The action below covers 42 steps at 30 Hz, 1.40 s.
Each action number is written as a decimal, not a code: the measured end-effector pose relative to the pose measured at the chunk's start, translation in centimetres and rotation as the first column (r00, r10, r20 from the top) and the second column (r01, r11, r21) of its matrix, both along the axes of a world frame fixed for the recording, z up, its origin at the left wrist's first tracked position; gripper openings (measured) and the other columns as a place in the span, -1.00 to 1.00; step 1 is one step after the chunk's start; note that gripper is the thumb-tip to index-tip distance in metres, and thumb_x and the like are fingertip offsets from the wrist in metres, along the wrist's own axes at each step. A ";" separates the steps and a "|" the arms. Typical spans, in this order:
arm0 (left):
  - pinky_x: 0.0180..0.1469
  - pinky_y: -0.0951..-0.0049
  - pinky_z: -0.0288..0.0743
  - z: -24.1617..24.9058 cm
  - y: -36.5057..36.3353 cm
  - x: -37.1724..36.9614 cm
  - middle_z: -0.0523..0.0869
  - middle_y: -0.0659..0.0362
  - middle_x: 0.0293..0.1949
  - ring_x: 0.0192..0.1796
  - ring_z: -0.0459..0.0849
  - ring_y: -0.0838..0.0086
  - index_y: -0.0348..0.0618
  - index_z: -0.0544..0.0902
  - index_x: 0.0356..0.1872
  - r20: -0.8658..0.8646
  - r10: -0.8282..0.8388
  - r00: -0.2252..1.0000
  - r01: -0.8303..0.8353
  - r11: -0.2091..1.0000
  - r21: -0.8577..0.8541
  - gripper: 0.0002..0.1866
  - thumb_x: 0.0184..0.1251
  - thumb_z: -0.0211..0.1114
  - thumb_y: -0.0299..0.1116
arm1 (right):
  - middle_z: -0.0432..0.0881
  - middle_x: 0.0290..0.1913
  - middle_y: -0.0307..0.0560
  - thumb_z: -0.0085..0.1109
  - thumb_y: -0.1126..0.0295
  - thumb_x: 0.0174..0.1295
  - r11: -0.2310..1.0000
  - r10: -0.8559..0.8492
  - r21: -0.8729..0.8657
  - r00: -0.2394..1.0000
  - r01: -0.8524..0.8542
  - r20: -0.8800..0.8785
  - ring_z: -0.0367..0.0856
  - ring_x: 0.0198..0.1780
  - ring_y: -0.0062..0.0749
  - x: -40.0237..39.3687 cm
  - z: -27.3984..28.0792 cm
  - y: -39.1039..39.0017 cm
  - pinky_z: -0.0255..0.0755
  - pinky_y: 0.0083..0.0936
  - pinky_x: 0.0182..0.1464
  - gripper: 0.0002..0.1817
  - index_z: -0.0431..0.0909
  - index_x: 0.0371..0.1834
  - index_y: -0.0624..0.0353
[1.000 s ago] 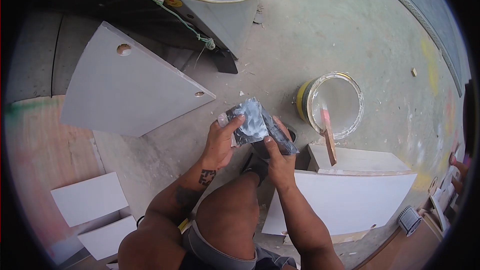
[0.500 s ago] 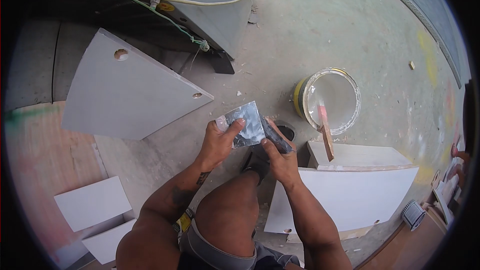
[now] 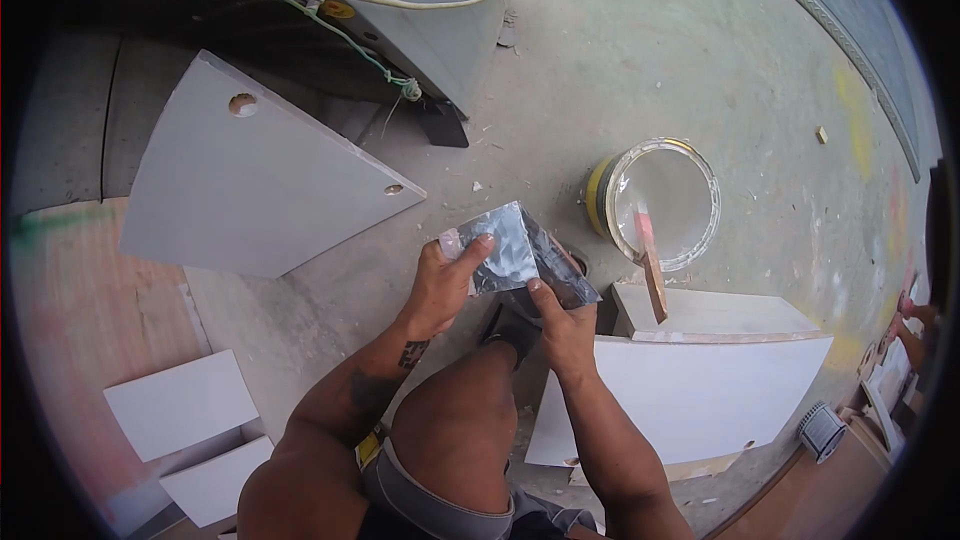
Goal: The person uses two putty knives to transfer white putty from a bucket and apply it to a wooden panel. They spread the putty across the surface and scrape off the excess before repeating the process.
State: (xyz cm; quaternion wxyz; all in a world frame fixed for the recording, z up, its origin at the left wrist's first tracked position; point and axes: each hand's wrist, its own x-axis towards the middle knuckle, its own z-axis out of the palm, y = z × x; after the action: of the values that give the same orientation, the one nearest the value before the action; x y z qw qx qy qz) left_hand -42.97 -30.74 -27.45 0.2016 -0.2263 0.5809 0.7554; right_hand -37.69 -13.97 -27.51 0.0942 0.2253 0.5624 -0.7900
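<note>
Thumb on its face, my left hand [image 3: 437, 290] grips a flat metal putty scraper [image 3: 510, 258] smeared with grey-white residue. My right hand [image 3: 568, 340] is closed on a second metal putty scraper [image 3: 562, 272], darker and tilted. The two blades meet along an edge in front of my knee, and the undersides of both are hidden. Beyond my right hand stands a round bucket [image 3: 597, 195] with pale contents. A flat wooden stick [image 3: 652, 275], pinkish at its upper end, leans out over its near rim.
White panels [image 3: 690, 390] lie to the right and a grey angled panel [image 3: 250, 180] at the left. Small white boards [image 3: 182, 405] rest at the lower left. A grey metal cabinet [image 3: 410, 10] with cables stands ahead. Another person's hand [image 3: 915, 325] shows at the right edge.
Both scrapers have shifted slightly to the right. The right scraper has turned, so more of its blade face shows beside the left one. Both hands keep their grip.
</note>
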 end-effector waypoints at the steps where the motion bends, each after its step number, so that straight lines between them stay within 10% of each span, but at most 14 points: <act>1: -0.04 0.47 0.61 -0.2 0.1 0.1 0.79 0.23 -0.16 -0.12 0.71 0.61 -0.30 0.73 -0.01 -0.001 -0.001 1.000 0.001 1.000 -0.014 -0.79 0.54 0.31 -0.36 | 0.68 0.22 -0.01 0.18 0.45 0.45 1.000 0.018 0.002 1.000 -0.018 0.020 0.58 0.25 -0.44 0.2 -0.2 0.0 0.38 -0.48 0.35 -0.50 0.47 0.43 0.36; 14: -0.09 0.51 0.60 0.7 -0.9 0.1 0.81 0.24 -0.24 -0.16 0.69 0.66 -0.33 0.78 -0.09 -0.017 -0.324 0.946 0.301 0.896 -0.328 -0.77 0.56 0.30 -0.34 | 0.76 0.09 -0.10 0.16 0.40 0.49 0.951 0.284 0.130 0.959 -0.281 0.002 0.62 0.10 -0.51 0.0 -0.1 1.2 0.45 -0.49 0.23 -0.55 0.52 0.40 0.31; 20: -0.12 0.51 0.59 1.3 -0.9 -0.1 0.81 0.24 -0.26 -0.20 0.68 0.67 -0.33 0.78 -0.12 -0.031 -0.318 0.947 0.290 0.896 -0.336 -0.76 0.55 0.31 -0.32 | 0.75 0.13 -0.03 0.15 0.38 0.50 0.958 0.267 0.118 0.963 -0.262 -0.030 0.61 0.16 -0.48 -0.1 -0.7 1.4 0.44 -0.46 0.26 -0.54 0.50 0.41 0.31; 23: -0.28 0.50 0.49 0.5 1.0 0.4 0.72 0.33 -0.42 -0.33 0.57 0.72 -0.30 0.76 -0.24 -0.113 -0.033 0.993 0.008 0.975 -0.220 -0.74 0.54 0.32 -0.27 | 0.74 0.16 0.01 0.14 0.38 0.51 0.979 0.156 0.146 0.984 -0.142 -0.083 0.61 0.18 -0.48 0.2 -1.0 0.6 0.44 -0.47 0.26 -0.53 0.48 0.43 0.31; 42: -0.19 0.49 0.55 1.6 0.0 -0.3 0.77 0.30 -0.35 -0.26 0.60 0.72 -0.33 0.77 -0.17 -0.086 -0.396 0.914 0.350 0.878 -0.325 -0.76 0.56 0.30 -0.32 | 0.75 -0.02 -0.14 0.19 0.30 0.50 0.844 0.494 0.190 0.865 -0.502 0.090 0.62 0.04 -0.45 -0.6 -0.9 3.3 0.47 -0.41 0.17 -0.66 0.62 0.22 0.25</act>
State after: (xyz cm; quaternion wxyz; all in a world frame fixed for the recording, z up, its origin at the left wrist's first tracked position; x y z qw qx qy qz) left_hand -43.28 -30.69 -25.86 0.2623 -0.0804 0.7359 0.6190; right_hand -38.31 -10.66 -28.40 0.2824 0.0953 0.6787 -0.6712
